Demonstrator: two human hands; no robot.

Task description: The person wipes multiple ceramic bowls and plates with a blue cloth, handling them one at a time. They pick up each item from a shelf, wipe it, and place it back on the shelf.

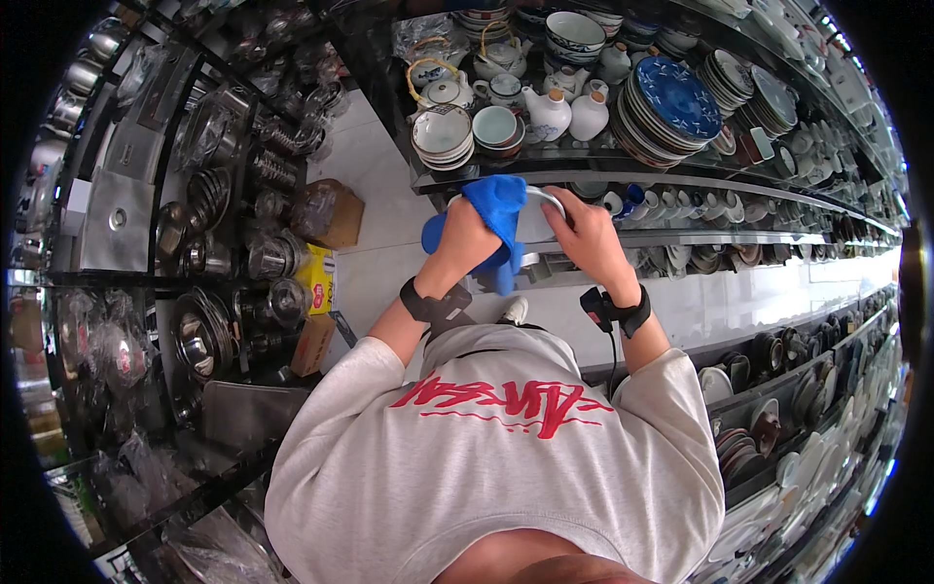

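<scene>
In the middle of the head view, my left hand (469,237) is closed on a blue cloth (498,208), which drapes over and below the fingers. My right hand (584,230) grips the pale rim of a dish (540,219), thumb and fingers at its right edge. The cloth lies against the dish's left side and hides much of it, so its exact shape cannot be told. Both hands are just in front of a glass shelf, below stacked bowls (443,135) and a small pale green bowl (495,125).
Teapots (446,91), white ceramic bottles (547,114) and a stack of plates topped by a blue one (678,98) crowd the shelf (540,159). Metalware racks stand left, with a cardboard box (332,213) on the floor. More dish shelves are at right.
</scene>
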